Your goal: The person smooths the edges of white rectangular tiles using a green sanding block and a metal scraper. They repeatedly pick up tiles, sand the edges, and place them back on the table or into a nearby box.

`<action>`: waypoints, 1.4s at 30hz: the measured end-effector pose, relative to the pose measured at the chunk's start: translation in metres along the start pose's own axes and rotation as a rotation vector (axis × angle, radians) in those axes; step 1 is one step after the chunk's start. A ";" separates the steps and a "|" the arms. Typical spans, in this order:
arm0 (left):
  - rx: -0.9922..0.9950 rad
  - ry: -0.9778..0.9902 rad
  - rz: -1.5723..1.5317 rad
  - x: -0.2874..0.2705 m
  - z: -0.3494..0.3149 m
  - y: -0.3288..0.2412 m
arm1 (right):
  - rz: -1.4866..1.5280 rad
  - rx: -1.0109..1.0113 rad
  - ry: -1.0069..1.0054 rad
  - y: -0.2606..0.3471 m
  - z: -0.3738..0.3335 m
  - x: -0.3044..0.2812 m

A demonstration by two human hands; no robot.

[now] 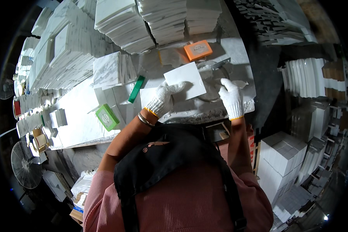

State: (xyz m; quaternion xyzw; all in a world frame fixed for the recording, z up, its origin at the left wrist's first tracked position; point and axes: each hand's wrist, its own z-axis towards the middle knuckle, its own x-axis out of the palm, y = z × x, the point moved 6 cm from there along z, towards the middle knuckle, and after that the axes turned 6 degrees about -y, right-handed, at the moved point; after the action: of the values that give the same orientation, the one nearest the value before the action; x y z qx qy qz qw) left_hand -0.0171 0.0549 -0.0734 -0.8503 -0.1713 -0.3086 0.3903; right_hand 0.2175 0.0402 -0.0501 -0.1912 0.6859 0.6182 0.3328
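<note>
My left hand (pixel 161 99), in a white knit glove, grips a white square tile (pixel 194 80) with the thumb lying across its face. Another pale tile (pixel 146 94) shows partly behind that hand. To the right, my gloved right hand (pixel 232 99) hovers by the tile's right side, thumb and forefinger apart with nothing visible between them. A dusty round form (pixel 214 86) lies between the tile and that hand, partly hidden. A flat metal bar (pixel 221 63) rests above it. Beyond the tile sits an orange block-shaped hand pad (pixel 198 50).
A green hand pad (pixel 107 117) and a green strip (pixel 136 89) lie left on the white worktable (pixel 75 129). Tall stacks of marble tiles (pixel 121 25) line its far side. A small tile stack (pixel 111 70) stands nearer. White boxes (pixel 282 152) and a fan (pixel 26 164) flank the table.
</note>
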 end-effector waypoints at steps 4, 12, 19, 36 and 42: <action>-0.019 -0.011 0.009 0.001 0.000 0.001 | 0.097 0.112 0.100 -0.009 0.001 0.010; -0.019 0.008 0.042 0.002 -0.002 -0.001 | 0.471 0.275 0.079 0.017 -0.005 -0.013; -0.012 0.029 0.034 0.005 -0.003 -0.001 | 0.523 0.233 0.043 0.044 -0.009 -0.025; -0.095 0.016 0.048 0.007 -0.007 -0.004 | 0.469 0.067 0.044 0.051 0.000 -0.013; -0.056 0.026 0.045 0.009 -0.008 -0.004 | 0.357 -0.144 -0.085 0.051 0.005 -0.018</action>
State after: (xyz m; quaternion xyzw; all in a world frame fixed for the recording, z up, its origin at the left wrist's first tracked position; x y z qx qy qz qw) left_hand -0.0160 0.0522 -0.0613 -0.8604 -0.1383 -0.3154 0.3756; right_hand 0.1970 0.0501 -0.0008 -0.0636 0.6483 0.7224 0.2320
